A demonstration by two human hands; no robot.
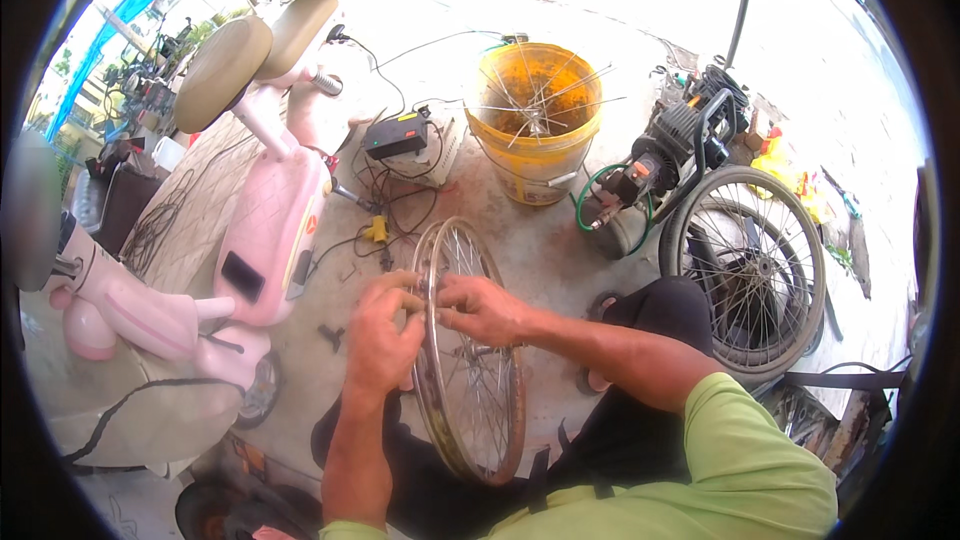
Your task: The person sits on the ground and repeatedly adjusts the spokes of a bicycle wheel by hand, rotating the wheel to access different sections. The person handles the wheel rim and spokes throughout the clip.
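A spoked bicycle wheel [515, 390] stands upright on edge between my legs, with no tyre on its metal rim. A second rim edge shows close along its left side; I cannot tell whether it is a separate rim. My left hand [385, 332] grips the rim from the left, fingers bent over its outer face near the upper part. Opposite it, my right hand [484, 308] has its fingers curled and pinched against the rim's right side. Any small part between those fingertips is hidden.
Ahead stands a yellow bucket [535, 155] with loose spokes. A compressor [690, 130] and a tyred wheel [745, 270] are at the right. A pink scooter [265, 230] fills the left. A black box [396, 136], cables and a yellow connector [376, 230] lie beyond the wheel.
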